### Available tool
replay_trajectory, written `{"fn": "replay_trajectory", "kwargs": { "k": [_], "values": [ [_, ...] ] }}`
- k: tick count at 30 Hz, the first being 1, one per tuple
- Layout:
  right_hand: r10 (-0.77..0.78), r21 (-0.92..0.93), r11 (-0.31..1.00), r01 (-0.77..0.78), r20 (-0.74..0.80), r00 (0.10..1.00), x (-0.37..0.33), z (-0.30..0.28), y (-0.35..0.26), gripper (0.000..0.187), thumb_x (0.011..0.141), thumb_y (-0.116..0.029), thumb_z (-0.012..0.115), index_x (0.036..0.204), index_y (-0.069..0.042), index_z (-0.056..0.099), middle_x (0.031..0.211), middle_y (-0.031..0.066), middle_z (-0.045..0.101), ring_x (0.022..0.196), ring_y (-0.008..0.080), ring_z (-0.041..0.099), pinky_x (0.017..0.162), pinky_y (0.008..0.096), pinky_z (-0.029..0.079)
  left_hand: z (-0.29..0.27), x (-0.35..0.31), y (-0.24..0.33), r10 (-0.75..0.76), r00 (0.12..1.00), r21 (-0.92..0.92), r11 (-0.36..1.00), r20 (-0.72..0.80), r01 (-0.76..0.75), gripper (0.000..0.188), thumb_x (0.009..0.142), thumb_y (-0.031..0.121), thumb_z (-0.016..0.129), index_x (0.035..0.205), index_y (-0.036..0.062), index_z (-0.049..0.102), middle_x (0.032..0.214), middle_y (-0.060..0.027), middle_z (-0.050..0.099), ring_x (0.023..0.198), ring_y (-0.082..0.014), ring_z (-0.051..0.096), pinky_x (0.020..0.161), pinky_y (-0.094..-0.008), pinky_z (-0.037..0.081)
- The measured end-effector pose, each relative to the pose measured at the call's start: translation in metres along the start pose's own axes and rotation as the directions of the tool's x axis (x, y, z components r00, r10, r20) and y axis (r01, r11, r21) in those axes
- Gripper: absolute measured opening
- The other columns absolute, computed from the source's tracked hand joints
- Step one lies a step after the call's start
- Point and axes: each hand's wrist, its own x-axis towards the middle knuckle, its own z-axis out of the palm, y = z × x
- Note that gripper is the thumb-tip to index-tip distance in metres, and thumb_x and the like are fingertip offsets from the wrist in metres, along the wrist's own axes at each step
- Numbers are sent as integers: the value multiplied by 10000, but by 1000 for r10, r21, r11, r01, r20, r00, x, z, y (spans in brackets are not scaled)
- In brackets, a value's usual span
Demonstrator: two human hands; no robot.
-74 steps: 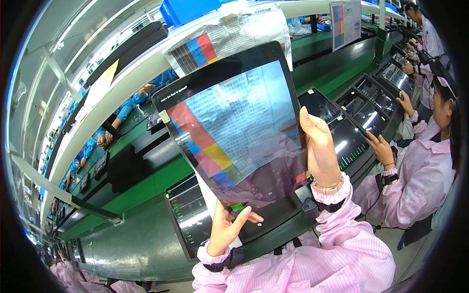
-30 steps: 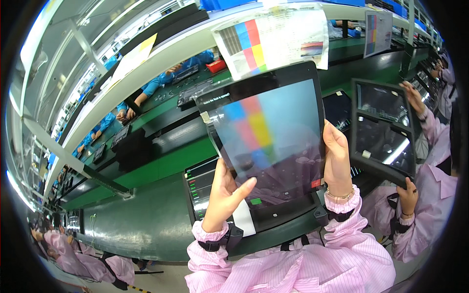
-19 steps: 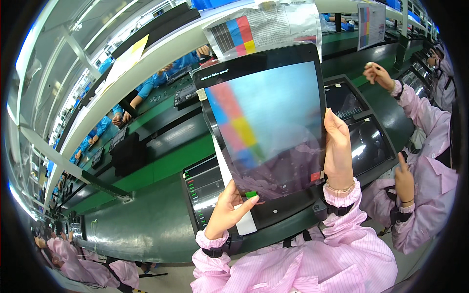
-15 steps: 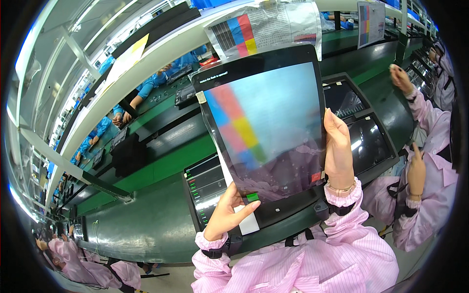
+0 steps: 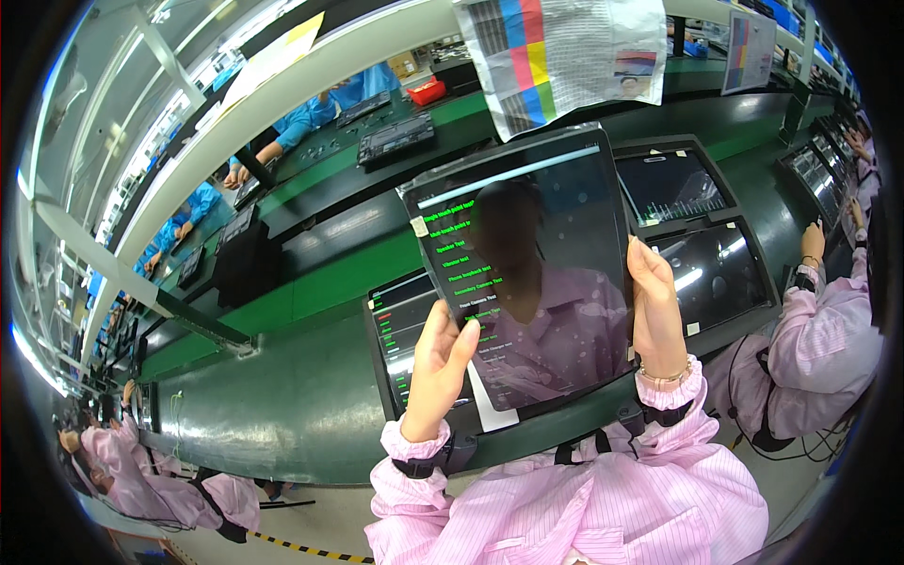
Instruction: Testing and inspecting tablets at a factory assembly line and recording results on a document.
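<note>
I hold a large black tablet (image 5: pixel 527 264) upright in front of me, over the green workbench (image 5: pixel 282 395). Its screen is dark with a list of green text lines and a pale bar along the top. My left hand (image 5: pixel 438 363) grips its lower left edge, thumb on the glass. My right hand (image 5: pixel 656 311) holds the right edge, fingers pointing up. Both wrists wear pink striped sleeves. A colour test chart (image 5: pixel 565 52) on paper hangs from the shelf above the tablet.
Another tablet (image 5: pixel 405 330) lies in a holder on the bench behind the held one. Two more dark tablets (image 5: pixel 702 245) sit to the right. A person in pink (image 5: pixel 829 320) works at my right. People in blue (image 5: pixel 320 104) sit across the line.
The tablet's screen went from a colour-block picture to a dark screen with a green text list. My hands keep their grip, and the tablet sits slightly lower and less tilted.
</note>
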Motion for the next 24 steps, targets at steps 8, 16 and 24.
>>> {"fn": "replay_trajectory", "kwargs": {
  "k": [8, 16, 24],
  "values": [
    [83, -22, 996, -83, -15, 996, 3, -8, 25, 287, 978, -252, 452, 1040, -8, 588, 923, -11, 602, 825, 36, 545, 743, 211, 450, -10, 15, -25, -17, 993, 31, 999, -118, 21, 357, 949, 149, 503, 1270, 5, 442, 1058, -5, 568, 882, -39, 470, 764, -192, 382],
    [112, -81, 989, -124, -140, 984, 9, -25, 42, 215, 959, -241, 504, 952, -54, 610, 856, -78, 544, 813, -5, 474, 769, 180, 389, -8, 5, -43, -118, 970, 63, 989, -215, 134, 361, 966, 259, 474, 1233, 17, 461, 895, 20, 558, 732, -30, 465, 638, -185, 394],
    [165, -70, 982, -178, -162, 973, 3, -17, 47, 219, 961, -247, 502, 948, -51, 601, 843, -81, 511, 791, -2, 453, 753, 173, 378, -4, 5, -65, 4, 955, 18, 1000, -297, 1, 298, 900, 94, 587, 1149, -8, 459, 988, -43, 592, 817, -46, 528, 717, -176, 422]
  ]
}}
